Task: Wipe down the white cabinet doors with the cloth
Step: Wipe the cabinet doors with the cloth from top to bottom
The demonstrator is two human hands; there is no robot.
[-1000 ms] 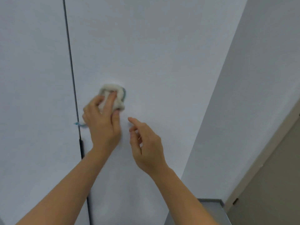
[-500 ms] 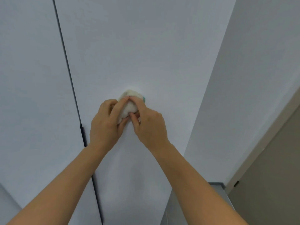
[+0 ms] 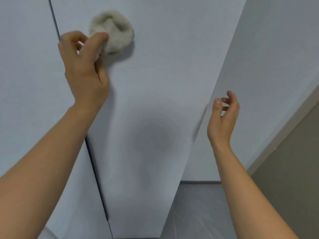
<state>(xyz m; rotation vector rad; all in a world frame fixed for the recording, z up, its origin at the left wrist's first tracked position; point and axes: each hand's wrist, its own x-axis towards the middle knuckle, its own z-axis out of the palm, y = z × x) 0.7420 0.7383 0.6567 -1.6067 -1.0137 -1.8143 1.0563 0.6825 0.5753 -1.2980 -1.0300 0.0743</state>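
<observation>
A bunched off-white cloth (image 3: pixel 114 34) is pressed high on the right-hand white cabinet door (image 3: pixel 164 69). My left hand (image 3: pixel 84 66) grips the cloth's lower left edge with thumb and fingers. A dark vertical gap (image 3: pixel 96 169) separates this door from the left white cabinet door (image 3: pixel 25 83). My right hand (image 3: pixel 223 118) hangs in the air off the door's right edge, fingers loosely curled and apart, holding nothing.
A white side wall (image 3: pixel 269 66) runs along the right of the cabinet. A beige door frame and panel (image 3: pixel 293 161) stands at the far right. Grey floor (image 3: pixel 198 213) shows at the bottom.
Both hands were on the cloth half a second ago. My right hand has let go and dropped away to the right, while my left hand has carried the cloth up the door.
</observation>
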